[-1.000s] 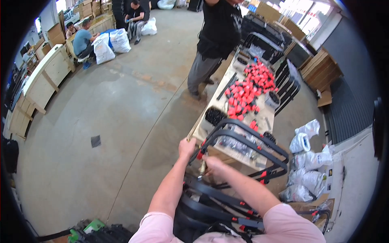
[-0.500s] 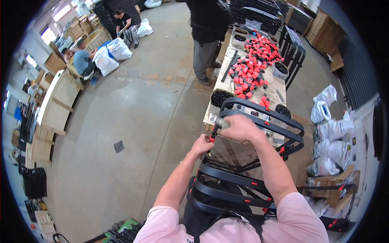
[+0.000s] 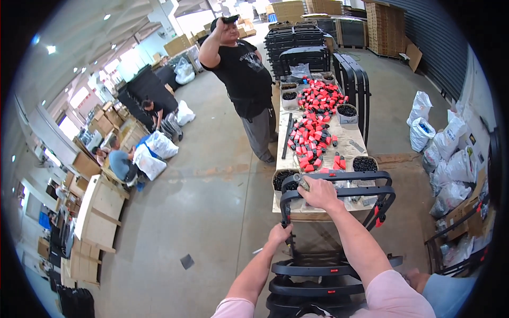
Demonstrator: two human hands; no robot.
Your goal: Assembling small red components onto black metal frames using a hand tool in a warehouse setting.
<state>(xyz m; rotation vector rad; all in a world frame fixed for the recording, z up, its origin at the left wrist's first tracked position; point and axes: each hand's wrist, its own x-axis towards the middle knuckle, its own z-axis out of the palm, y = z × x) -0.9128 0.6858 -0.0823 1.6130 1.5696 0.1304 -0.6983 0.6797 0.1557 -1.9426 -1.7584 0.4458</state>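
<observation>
Black curved tube frames (image 3: pixel 339 192) with small red parts stand in front of me. My left hand (image 3: pixel 280 233) is closed round the left upright of the nearer raised frame. Higher up, my right hand (image 3: pixel 321 193) is closed on a silver cylindrical tool (image 3: pixel 303 183), its exact kind unclear, right by the frame's top left bend. More black frame bars (image 3: pixel 307 270) lie low before my body. Beyond the frames, a wooden table (image 3: pixel 347 143) bears a heap of red and black plastic parts (image 3: pixel 310 135) and boxes of small black pieces (image 3: pixel 365 164).
A person in a black shirt (image 3: pixel 246 79) stands left of the table, one arm raised. At the lower right another person's light blue sleeve (image 3: pixel 448 291) comes close. White sacks (image 3: pixel 450 164) line the right wall. Black frames (image 3: pixel 352 90) lean beyond the table. Two seated people work far left.
My view has tilted up. My right hand and the tool have moved from the left upright to the top bend. A blue sleeve has appeared at lower right; the standing person's raised arm now shows.
</observation>
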